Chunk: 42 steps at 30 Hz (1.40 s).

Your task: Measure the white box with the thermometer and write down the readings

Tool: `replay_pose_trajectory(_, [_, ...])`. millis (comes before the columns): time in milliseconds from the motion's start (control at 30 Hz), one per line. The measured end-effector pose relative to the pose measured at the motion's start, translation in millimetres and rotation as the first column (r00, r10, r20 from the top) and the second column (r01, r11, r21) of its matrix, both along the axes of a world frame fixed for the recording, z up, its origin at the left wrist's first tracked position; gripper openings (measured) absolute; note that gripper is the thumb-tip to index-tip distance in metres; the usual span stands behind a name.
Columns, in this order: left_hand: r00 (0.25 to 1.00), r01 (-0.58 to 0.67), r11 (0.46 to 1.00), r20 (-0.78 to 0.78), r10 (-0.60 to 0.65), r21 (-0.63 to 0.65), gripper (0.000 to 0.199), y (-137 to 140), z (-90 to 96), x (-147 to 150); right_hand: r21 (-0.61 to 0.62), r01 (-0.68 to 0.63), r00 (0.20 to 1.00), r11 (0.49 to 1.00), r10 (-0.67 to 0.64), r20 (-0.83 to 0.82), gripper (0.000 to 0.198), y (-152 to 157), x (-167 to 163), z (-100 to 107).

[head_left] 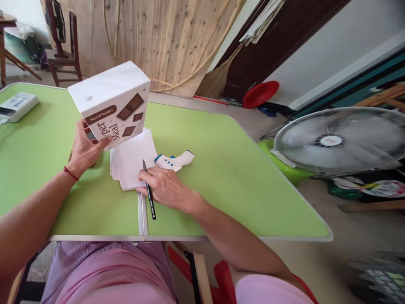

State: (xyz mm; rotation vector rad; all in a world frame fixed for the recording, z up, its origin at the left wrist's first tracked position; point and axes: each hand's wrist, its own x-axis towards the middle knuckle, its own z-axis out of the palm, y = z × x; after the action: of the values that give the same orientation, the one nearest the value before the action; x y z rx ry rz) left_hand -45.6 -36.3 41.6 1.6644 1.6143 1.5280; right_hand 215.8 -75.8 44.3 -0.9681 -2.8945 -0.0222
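Observation:
My left hand [87,147] grips the lower left corner of a white box [118,107], thumb on its printed front. The box is tilted above the green table and shows "NutriMotion" and brown bar pictures. My right hand [166,185] holds a black pen [149,194] between its fingers and rests on the near right edge of a stack of paper [136,158]. The top sheet looks blank; handwriting shows along the left edges beneath. Just beyond my right hand lies a white and blue infrared thermometer [175,160]. Something brown behind my left wrist is mostly hidden.
The green folding table [228,177] has a metal seam [143,215] near its middle. A white device [19,106] sits at the far left. Right of the table stand a large fan [335,139] and a red basin [261,93]; a broom [218,78] leans behind.

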Motion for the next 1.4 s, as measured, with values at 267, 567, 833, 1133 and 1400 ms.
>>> replay_pose_trajectory(267, [0.999, -0.031, 0.999, -0.027, 0.032, 0.021, 0.075, 12.8, -20.0, -4.0, -0.012, -0.262, 0.96, 0.965, 0.262, 0.099, 0.027, -35.7, -2.4, 17.5])
replay_pose_trajectory(567, [0.981, 0.153, 0.984, -0.11, -0.162, -0.087, 0.057, 14.4, -19.0, 6.0, -0.168, -0.354, 0.925, 0.92, 0.371, 0.084, 0.038, -46.3, -2.8, 20.0])
replay_pose_trajectory(833, [0.863, -0.076, 0.971, -0.473, 0.178, 0.227, 0.04, -14.4, -0.1, 14.9, -0.188, 0.104, 0.985, 0.977, -0.076, 0.153, 0.019, -9.8, -10.2, 17.3])
replay_pose_trajectory(1133, [0.382, 0.31, 0.843, -0.755, -0.533, -0.439, 0.067, -64.1, 6.0, 64.2, -0.203, 0.191, 0.967, 0.96, -0.148, 0.207, 0.018, 0.1, -4.1, 23.4])
replay_pose_trajectory(1400, [0.232, 0.36, 0.711, -0.68, -0.695, -0.604, 0.113, -68.7, -15.1, 73.8, -0.105, 0.201, 0.95, 0.974, -0.167, 0.262, 0.037, 7.3, -2.3, 27.5])
